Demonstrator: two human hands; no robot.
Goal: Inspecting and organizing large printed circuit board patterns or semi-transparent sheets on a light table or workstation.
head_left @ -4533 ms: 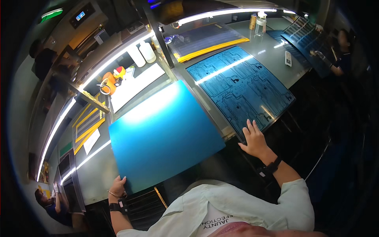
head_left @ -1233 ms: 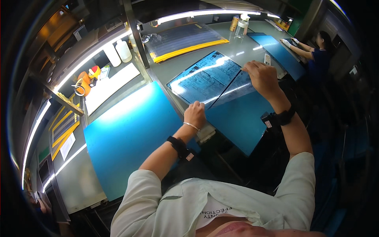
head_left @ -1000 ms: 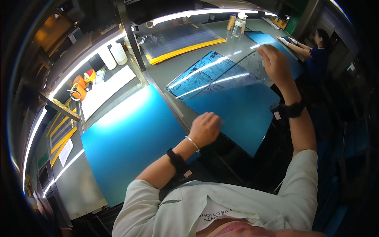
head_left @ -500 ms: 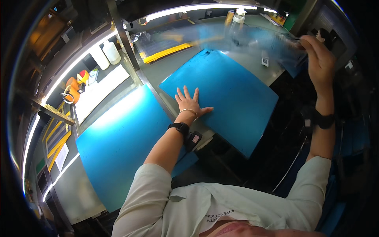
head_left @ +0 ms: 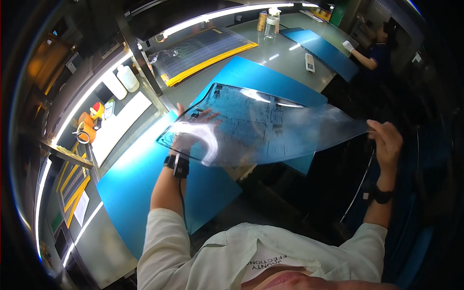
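A clear film sheet (head_left: 251, 121) with a dark printed line pattern hangs bowed in the air, with bright glare across it. My right hand (head_left: 386, 140) pinches its right corner between thumb and fingers. Behind the sheet's left end is my left hand (head_left: 186, 137), partly seen through it, fingers spread; whether it touches the film I cannot tell. Below the film lies a blue panel (head_left: 251, 72), its middle covered from sight. A second blue panel (head_left: 145, 193) rests to the left, under a bright light.
Yellow-edged dark sheets (head_left: 203, 53) lie at the back, near a clear bottle (head_left: 272, 24) and a can (head_left: 262, 21). A remote-like white device (head_left: 310, 63) is on the table. At far right, a gloved co-worker (head_left: 369, 58) is by another blue panel (head_left: 324, 50). White bottles (head_left: 128, 77) stand left.
My right hand has come down from the upper right, bringing the film over the blue panel. My left hand has left the panel's surface and moved left, behind the film.
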